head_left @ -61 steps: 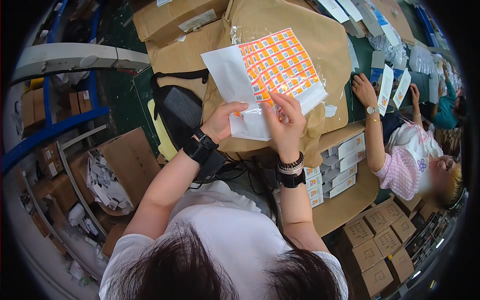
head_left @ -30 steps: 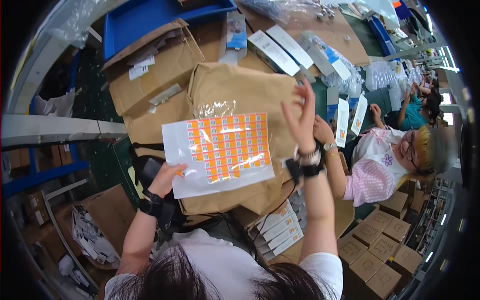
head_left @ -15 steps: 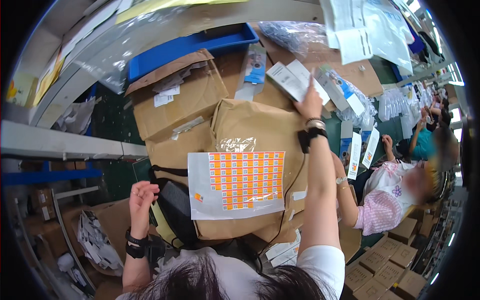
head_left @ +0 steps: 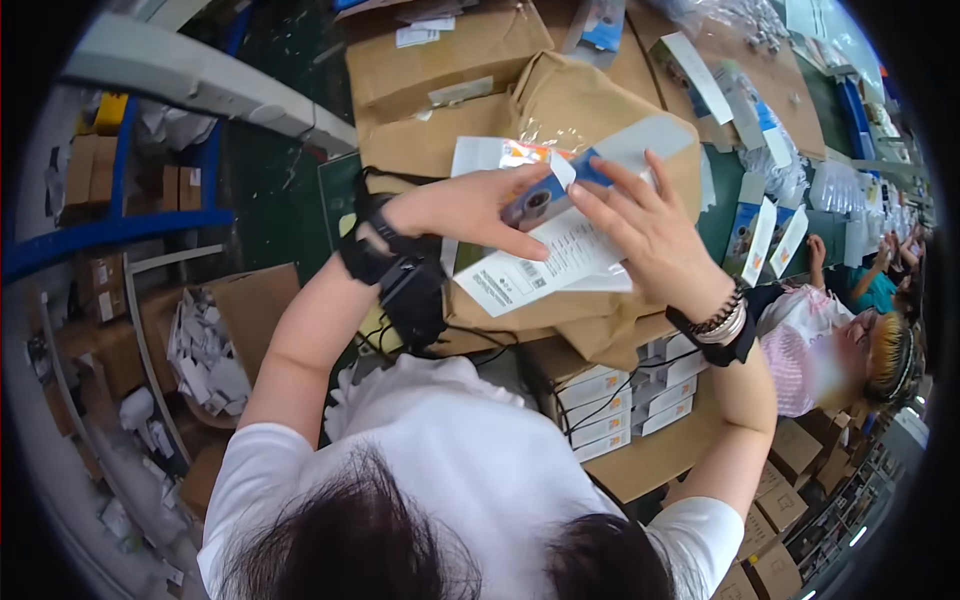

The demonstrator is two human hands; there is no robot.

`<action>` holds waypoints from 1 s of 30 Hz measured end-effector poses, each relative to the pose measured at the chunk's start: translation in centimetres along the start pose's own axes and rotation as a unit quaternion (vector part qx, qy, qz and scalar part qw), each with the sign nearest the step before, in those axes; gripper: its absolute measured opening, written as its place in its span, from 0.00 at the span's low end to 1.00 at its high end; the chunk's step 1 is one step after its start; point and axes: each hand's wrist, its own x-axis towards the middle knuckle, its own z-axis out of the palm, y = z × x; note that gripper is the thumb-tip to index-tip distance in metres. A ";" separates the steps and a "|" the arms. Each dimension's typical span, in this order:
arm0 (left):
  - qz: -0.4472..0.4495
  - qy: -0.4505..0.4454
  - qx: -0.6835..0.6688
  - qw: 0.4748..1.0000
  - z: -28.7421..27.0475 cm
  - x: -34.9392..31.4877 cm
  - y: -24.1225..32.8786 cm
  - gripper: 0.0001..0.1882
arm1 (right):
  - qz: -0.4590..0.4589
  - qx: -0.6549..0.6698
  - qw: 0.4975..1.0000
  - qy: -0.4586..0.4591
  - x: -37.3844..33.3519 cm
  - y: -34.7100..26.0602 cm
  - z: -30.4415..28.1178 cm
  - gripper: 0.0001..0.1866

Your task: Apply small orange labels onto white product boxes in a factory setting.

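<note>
A long carton [head_left: 515,278] in blue and white is held aslant between the two hands, above a brown paper-covered package [head_left: 600,95]. Its near white panel is printed with rows of fine dark text, a dark square code and small symbols; on its blue side a round, dark product picture is shown. The lines of text are too small to be made out with certainty. At the far end, a pale flap is stretched out flat.

By the right hand [head_left: 650,228], the carton is gripped along its upper edge, the fingers bent and spread over it. The left hand [head_left: 472,208] is set around the lower left part in a wide grasp, the thumb lying across the white panel; how firmly it is pressed cannot be told. Black bands [head_left: 388,250] are worn at both wrists.

Beneath the carton, a white sheet [head_left: 478,155] is laid on the package, mostly covered; a strip of its orange labels is seen past the fingers. Orange marks are also borne by the white boxes [head_left: 604,412] packed below at the right, and by a standing box [head_left: 760,242] near a co-worker's hand [head_left: 817,250]. At the left, an open cardboard box [head_left: 262,320] is filled with white paper pieces.
</note>
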 end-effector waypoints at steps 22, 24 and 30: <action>0.038 0.302 -0.432 0.849 6.6 -4.1 1.1 0.42 | 0.291 0.641 0.596 0.386 -1.6 -14.1 4.4 0.05; 0.038 0.306 -0.424 0.851 6.7 -4.2 1.5 0.43 | 0.313 0.615 0.616 0.379 -1.4 -14.2 4.0 0.04; 0.088 0.341 -0.356 0.866 7.1 -4.1 3.1 0.45 | 0.334 0.571 0.622 0.419 0.0 -14.6 3.6 0.05</action>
